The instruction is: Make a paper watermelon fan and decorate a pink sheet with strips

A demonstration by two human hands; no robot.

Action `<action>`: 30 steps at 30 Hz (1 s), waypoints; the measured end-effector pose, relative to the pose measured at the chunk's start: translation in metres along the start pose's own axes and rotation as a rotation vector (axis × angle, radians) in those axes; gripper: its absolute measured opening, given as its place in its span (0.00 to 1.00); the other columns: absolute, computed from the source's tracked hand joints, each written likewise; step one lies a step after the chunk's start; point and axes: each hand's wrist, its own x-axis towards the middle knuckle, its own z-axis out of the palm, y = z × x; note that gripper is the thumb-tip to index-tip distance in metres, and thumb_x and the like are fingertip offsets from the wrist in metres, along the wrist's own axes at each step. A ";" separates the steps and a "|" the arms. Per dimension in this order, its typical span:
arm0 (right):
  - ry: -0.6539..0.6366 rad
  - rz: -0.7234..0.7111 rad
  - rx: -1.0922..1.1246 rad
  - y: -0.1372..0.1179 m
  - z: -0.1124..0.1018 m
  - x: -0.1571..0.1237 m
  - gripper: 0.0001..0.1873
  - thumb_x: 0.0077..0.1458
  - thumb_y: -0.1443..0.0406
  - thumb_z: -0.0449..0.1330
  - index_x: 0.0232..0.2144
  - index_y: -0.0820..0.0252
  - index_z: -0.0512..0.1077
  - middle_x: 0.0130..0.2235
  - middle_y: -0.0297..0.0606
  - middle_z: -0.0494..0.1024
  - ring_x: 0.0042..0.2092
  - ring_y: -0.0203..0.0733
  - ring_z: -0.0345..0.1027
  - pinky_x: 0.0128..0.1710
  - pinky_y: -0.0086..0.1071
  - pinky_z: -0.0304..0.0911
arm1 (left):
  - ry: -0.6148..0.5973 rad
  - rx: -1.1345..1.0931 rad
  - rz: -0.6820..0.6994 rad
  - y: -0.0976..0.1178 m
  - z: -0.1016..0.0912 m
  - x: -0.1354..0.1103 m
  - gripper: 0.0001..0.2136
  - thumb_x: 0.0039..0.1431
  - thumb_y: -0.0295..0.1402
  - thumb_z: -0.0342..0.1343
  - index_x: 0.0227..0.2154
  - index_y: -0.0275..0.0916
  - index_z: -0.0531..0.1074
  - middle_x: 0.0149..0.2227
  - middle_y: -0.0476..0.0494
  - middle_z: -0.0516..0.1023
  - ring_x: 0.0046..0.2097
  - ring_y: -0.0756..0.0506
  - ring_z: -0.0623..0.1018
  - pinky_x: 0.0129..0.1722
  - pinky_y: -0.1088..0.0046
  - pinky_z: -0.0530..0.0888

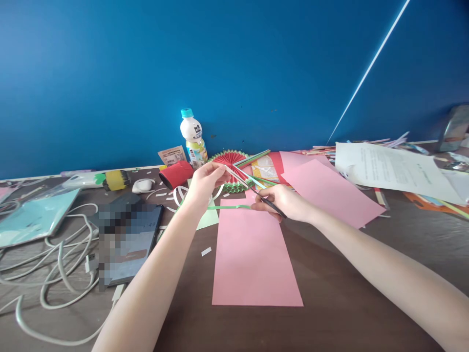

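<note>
Both hands raised over pink paper: strip at left, scissors at right

Left hand (208, 182): thumb and index fingertips pressed together, pinching the end of a narrow pale paper strip (232, 172); the other fingers look curled in, exact pose unclear. Right hand (282, 201): fingers closed around the dark handles of a pair of scissors (277, 209), tips angled up and left toward the left fingertips. Strip and blades run close together there; cannot tell whether they touch or how far the blades are apart. A thin green paper strip (227, 207) stretches leftward from the right fingers, passing behind the left wrist.

The pale strip is up in the gap between the hands, above the far end of a pink paper sheet (256, 264) lying flat on the dark table (190, 303). Pale green sheet (208, 219) beside it, partly covered.

Behind the hands: red pleated paper rosette (227, 160) with green zigzag edging, more strips lying across it. Drink bottle (192, 139) with turquoise cap upright against the blue wall (234, 63); red cylinder (176, 175) tipped on its side in front. Left side: phone (141, 244), partly pixelated, and looped white cables (60, 264). Right side: overlapping pink sheets (333, 195), printed white page (395, 171) partly over them.
</note>
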 end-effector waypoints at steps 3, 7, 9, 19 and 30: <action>-0.007 0.001 -0.005 0.000 0.000 0.000 0.17 0.45 0.52 0.60 0.20 0.59 0.64 0.11 0.23 0.59 0.13 0.29 0.54 0.19 0.25 0.52 | 0.014 0.002 0.005 0.001 0.001 -0.001 0.06 0.47 0.33 0.57 0.23 0.35 0.69 0.24 0.49 0.75 0.29 0.52 0.75 0.37 0.74 0.70; 0.000 0.001 -0.013 0.000 0.000 -0.001 0.18 0.45 0.51 0.60 0.21 0.60 0.65 0.11 0.23 0.59 0.14 0.29 0.54 0.20 0.26 0.52 | 0.016 0.013 0.021 0.003 0.002 -0.002 0.06 0.47 0.33 0.57 0.24 0.36 0.69 0.25 0.49 0.74 0.29 0.52 0.74 0.37 0.74 0.70; -0.001 0.005 -0.017 0.000 -0.001 -0.001 0.18 0.45 0.51 0.59 0.21 0.60 0.65 0.11 0.24 0.59 0.14 0.29 0.54 0.20 0.26 0.52 | 0.012 0.015 0.027 0.003 0.002 -0.002 0.06 0.47 0.33 0.57 0.24 0.36 0.69 0.24 0.49 0.74 0.29 0.52 0.74 0.36 0.74 0.70; -0.037 0.043 -0.042 -0.005 -0.001 -0.001 0.21 0.44 0.47 0.58 0.22 0.60 0.67 0.11 0.26 0.61 0.15 0.31 0.55 0.21 0.27 0.52 | 0.045 0.048 0.063 0.003 0.004 -0.002 0.06 0.46 0.33 0.58 0.24 0.36 0.69 0.25 0.48 0.74 0.30 0.52 0.74 0.37 0.73 0.70; -0.039 0.039 -0.034 -0.004 -0.004 -0.002 0.20 0.44 0.48 0.59 0.23 0.60 0.67 0.11 0.26 0.62 0.14 0.31 0.56 0.20 0.27 0.53 | 0.071 0.072 0.103 0.002 0.007 -0.004 0.06 0.46 0.34 0.58 0.23 0.36 0.69 0.24 0.49 0.73 0.31 0.50 0.74 0.39 0.72 0.70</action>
